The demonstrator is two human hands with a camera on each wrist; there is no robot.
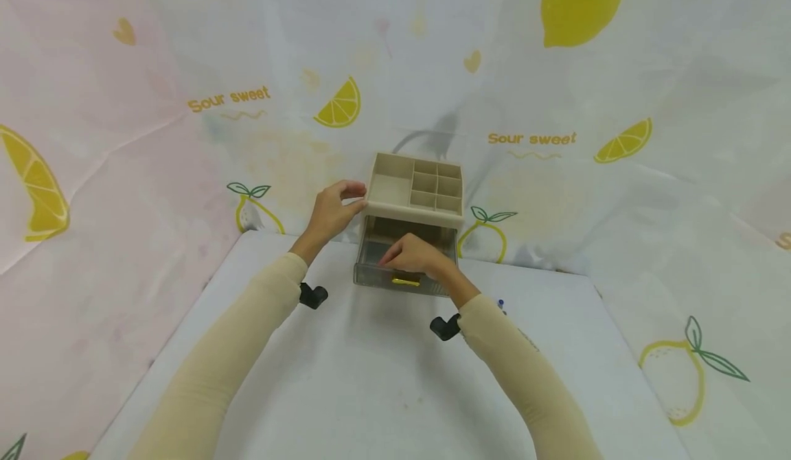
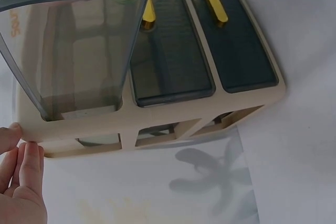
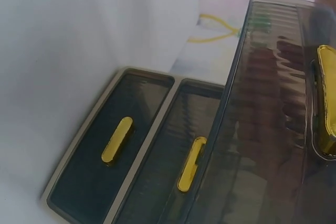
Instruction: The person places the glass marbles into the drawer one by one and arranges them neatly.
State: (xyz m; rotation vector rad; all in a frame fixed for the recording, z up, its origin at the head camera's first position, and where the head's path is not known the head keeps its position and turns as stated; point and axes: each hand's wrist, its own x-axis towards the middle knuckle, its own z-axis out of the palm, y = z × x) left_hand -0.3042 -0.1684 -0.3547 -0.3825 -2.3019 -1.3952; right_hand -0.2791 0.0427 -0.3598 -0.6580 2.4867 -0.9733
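Observation:
A beige drawer organizer (image 1: 415,211) with a divided tray on top stands against the back wall. Its top drawer (image 1: 373,276), smoky and see-through with a gold handle (image 1: 406,281), is pulled out. At the organizer's left side is my left hand (image 1: 334,211); the left wrist view has its thumb and fairly straight fingertips (image 2: 31,153) touching the upper corner. My right hand (image 1: 417,254) reaches over the drawer front, fingers pointing down inside. Through the drawer wall they show only as blurred brown shapes; I cannot tell whether they hold anything.
Two lower drawers with gold handles (image 3: 117,140) are closed in the right wrist view. On the white table (image 1: 371,391), a small blue-tipped item (image 1: 501,303) lies beside the right sleeve. Lemon-print sheeting (image 1: 395,55) covers the walls. Black wrist mounts (image 1: 314,296) show near both sleeves.

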